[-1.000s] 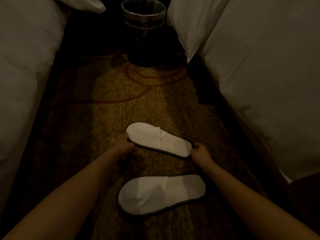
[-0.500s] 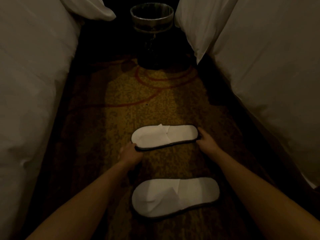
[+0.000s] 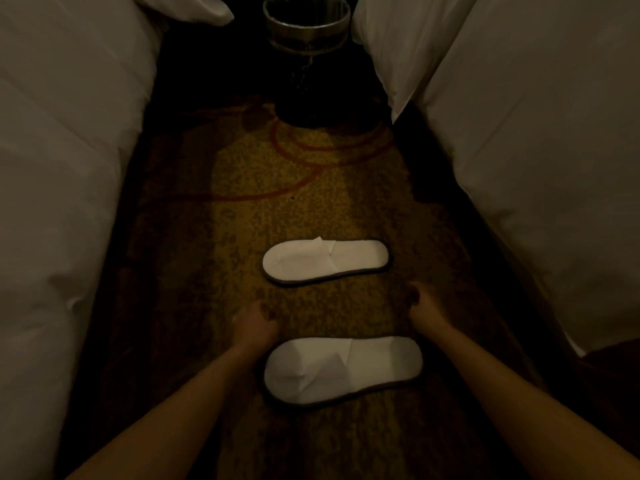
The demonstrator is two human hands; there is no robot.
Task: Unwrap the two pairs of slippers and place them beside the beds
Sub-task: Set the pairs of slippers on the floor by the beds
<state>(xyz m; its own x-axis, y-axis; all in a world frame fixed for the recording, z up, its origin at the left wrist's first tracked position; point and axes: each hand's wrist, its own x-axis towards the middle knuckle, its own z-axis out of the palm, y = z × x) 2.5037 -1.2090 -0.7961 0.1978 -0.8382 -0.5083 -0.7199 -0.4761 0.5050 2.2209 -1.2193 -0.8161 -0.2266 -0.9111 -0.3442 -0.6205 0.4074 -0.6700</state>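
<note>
Dim light; detail poor. Left bed (image 3: 59, 202) cut by frame edge at left, pillow corner (image 3: 204, 10) at top. Left hand (image 3: 254, 327) lower centre, fingers loosely curled, empty, just off near slipper (image 3: 343, 370) toe. Far slipper (image 3: 325, 261) centre, flat on carpet (image 3: 242, 209), toe left, untouched. Bin (image 3: 306, 22) top centre, lined, contents not discernible, base lost in shadow. Right hand (image 3: 424, 306) curled, empty, between slippers. Right bed (image 3: 536, 150) cut off at right.
</note>
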